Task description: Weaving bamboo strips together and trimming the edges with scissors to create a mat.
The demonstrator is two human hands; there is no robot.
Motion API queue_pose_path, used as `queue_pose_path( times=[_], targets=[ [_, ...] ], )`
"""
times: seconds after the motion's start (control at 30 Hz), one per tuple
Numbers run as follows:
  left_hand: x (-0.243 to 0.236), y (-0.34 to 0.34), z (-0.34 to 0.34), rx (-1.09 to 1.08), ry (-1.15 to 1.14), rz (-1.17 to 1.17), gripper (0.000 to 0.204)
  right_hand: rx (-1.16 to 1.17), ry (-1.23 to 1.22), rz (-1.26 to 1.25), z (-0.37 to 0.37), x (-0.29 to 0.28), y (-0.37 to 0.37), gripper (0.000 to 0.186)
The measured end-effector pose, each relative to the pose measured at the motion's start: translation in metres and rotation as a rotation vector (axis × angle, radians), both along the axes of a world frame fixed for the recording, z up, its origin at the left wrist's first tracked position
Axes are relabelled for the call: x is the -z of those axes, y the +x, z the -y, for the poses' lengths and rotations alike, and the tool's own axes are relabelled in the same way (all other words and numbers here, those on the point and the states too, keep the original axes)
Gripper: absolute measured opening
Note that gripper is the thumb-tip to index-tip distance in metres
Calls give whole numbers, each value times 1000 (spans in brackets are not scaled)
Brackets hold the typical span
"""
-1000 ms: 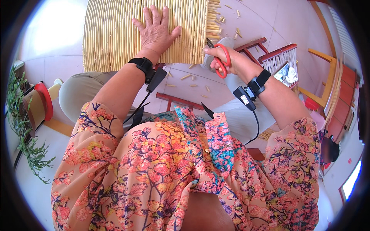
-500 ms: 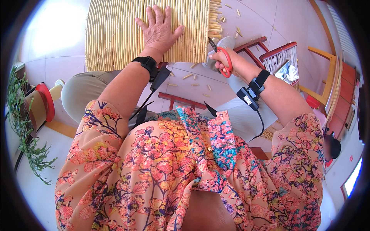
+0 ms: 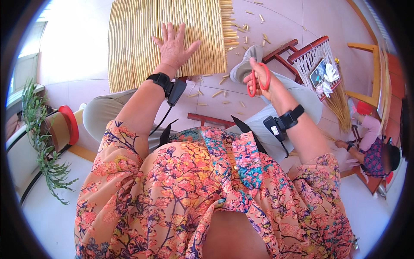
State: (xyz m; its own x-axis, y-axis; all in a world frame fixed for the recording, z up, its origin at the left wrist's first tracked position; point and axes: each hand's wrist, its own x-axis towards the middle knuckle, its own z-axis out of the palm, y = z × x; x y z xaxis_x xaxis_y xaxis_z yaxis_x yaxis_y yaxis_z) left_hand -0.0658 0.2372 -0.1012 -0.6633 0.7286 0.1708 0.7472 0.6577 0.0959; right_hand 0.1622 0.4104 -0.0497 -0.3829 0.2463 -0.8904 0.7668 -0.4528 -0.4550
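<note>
A mat of straight yellow stalks point(image 3: 138, 47) bound side by side lies across the far left, its near edge by my knee. My left hand point(image 3: 173, 49) rests flat on it with fingers spread. Uneven stalk ends point(image 3: 230, 39) stick out past the mat's right side at the far end; nearer to me that side is even. To the right of the mat, apart from it, my right hand point(image 3: 259, 81) is closed around red-handled scissors point(image 3: 268, 77). Their blades cannot be made out here.
Short cut stalk pieces point(image 3: 217, 93) litter the floor. Right of my shoe point(image 3: 246, 64) stands a red stool with a corded seat point(image 3: 302, 55), holding a phone point(image 3: 318, 73) and white crumpled material point(image 3: 331, 72). Long stalks point(image 3: 340, 110) lie beyond. Another person point(image 3: 374, 159) sits far right; a plant point(image 3: 41, 142) is left.
My right hand has drawn the scissors back toward me, away from the mat's right edge. The view has shifted, bringing the other person into sight. My left hand stays flat on the mat.
</note>
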Motion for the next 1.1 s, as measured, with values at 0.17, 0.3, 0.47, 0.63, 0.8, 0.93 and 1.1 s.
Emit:
queue_pose_path(
  times=[0.17, 0.3, 0.47, 0.63, 0.8, 0.93, 1.1],
  targets=[
    [-27, 68, -20, 373, -167, 145, 93, 261, -135, -183, -5, 1, 3, 65],
    [11, 60, -11, 385, -279, 7, 77, 262, -133, -276, 1, 3, -7, 60],
    [-22, 38, 2, 387, -127, 43, 64, 287, 5, -328, -6, 14, -6, 54],
    [-120, -25, 14, 157, 276, 56, 46, 241, 16, -396, -7, 36, -10, 51],
    [-189, -152, 51, -162, 987, 531, 32, 154, 46, -384, -7, 48, 2, 52],
    [-255, -186, 107, -122, 1276, 618, 30, 84, 133, -318, 0, 37, -9, 51],
    [-275, -177, 125, -44, 1459, 589, 30, 135, 139, -429, -17, 36, 4, 48]
  ],
)
